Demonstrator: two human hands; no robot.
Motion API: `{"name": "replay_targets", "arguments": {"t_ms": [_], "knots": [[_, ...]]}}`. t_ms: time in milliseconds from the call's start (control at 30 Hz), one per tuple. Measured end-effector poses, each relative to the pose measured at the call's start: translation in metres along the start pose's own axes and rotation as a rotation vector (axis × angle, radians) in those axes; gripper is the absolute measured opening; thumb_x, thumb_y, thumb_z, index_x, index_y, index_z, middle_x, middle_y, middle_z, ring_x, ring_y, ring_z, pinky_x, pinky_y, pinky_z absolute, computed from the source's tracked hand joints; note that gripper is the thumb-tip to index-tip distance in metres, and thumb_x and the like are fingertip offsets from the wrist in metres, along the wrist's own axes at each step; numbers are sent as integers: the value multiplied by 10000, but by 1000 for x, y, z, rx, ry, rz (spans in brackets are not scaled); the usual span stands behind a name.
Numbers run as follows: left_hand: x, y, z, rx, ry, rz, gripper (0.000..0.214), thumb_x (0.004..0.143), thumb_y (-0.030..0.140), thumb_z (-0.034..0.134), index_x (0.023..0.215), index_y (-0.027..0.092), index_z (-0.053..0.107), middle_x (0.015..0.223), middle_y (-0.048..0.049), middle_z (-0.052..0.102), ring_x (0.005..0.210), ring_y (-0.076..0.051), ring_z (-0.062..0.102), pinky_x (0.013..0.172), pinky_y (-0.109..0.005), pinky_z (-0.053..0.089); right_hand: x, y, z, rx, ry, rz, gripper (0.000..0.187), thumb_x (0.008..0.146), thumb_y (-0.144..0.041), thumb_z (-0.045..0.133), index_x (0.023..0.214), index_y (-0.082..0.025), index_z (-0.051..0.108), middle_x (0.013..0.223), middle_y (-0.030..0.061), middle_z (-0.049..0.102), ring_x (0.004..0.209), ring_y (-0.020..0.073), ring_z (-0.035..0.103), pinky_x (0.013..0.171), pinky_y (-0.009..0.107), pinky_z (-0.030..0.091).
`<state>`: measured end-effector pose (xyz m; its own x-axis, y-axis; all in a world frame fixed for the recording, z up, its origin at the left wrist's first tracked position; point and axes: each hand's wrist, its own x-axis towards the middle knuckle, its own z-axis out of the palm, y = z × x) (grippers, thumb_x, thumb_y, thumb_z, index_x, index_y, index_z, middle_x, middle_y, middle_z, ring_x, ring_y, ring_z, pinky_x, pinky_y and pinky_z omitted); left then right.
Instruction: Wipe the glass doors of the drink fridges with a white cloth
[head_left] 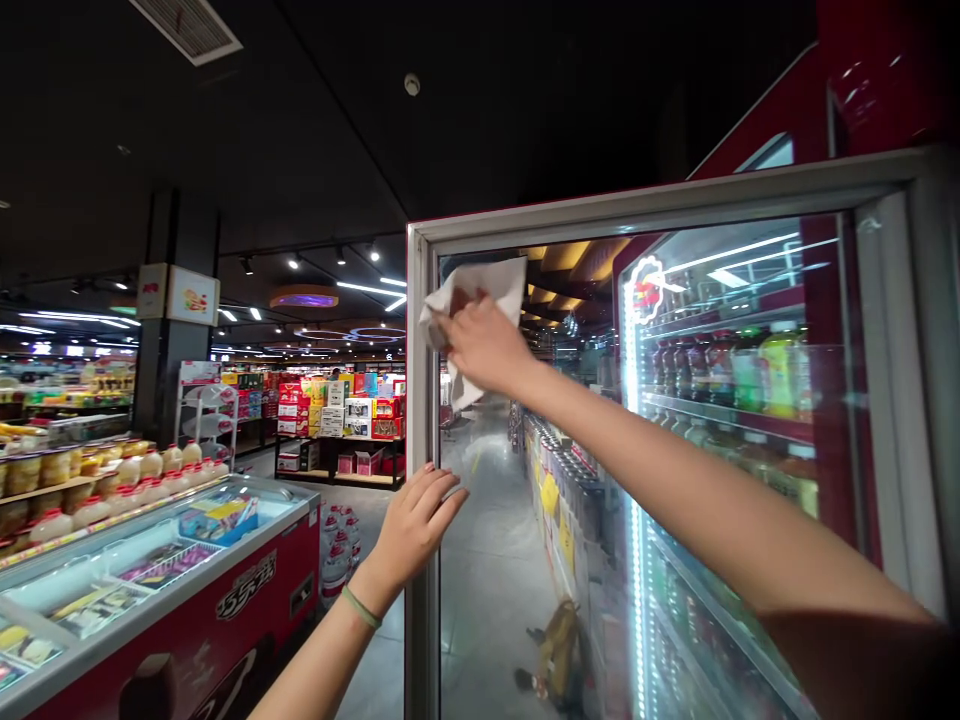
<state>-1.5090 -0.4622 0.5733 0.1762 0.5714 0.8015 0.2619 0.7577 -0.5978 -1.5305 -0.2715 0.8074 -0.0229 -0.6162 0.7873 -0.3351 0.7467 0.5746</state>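
Note:
Stretched out across the glass door, my right hand presses a white cloth near the upper left corner of the pane. The cloth is crumpled under the fingers, and one corner hangs below the hand; I cannot tell whether it is fabric or paper. Lower down, my left hand, with a green band on its wrist, holds the side of the pale metal door frame. Its fingers lie over the frame's edge, and the thumb is partly hidden. The door stands swung out in front of me.
Lit shelves of drink bottles show at the right, through or reflected in the glass. A red chest freezer stands at the left, with bundled bottles at its end. Beyond are a dark pillar and stacked boxes.

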Motion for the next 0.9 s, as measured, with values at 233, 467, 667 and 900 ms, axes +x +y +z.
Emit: {"name": "replay_targets", "arguments": {"t_ms": [233,467,667,900], "knots": [[1,1,-2,-44,30,-19,258,924,11,541,1057,182,682,1069,-60,736,1071,-183,677,1082,-421,535,-34,-19,3,33,-35,81,552,1086,-416,199,1612,-296,320,1322,105,678,1260,307,515,921,420,386],[3,5,-5,-49,50,10,221,920,15,557,1001,177,684,1047,-58,738,1033,-182,682,1062,-414,537,-46,-22,-1,53,-83,48,548,1086,-402,219,1602,-271,347,1327,116,676,1228,295,532,865,389,413],[7,12,-3,-110,63,-9,259,903,-2,550,1002,200,678,1027,-49,741,1012,-183,694,994,-383,562,-64,-29,3,79,-142,-128,512,1082,-396,284,1550,-276,452,1182,96,733,1075,266,580,899,410,389],[14,19,-2,-138,84,13,230,898,22,574,997,206,670,985,-49,746,951,-188,702,885,-352,572,-79,-23,1,12,-96,-15,534,1084,-401,278,1612,-329,313,1176,87,738,1050,273,571,939,440,340]]}}
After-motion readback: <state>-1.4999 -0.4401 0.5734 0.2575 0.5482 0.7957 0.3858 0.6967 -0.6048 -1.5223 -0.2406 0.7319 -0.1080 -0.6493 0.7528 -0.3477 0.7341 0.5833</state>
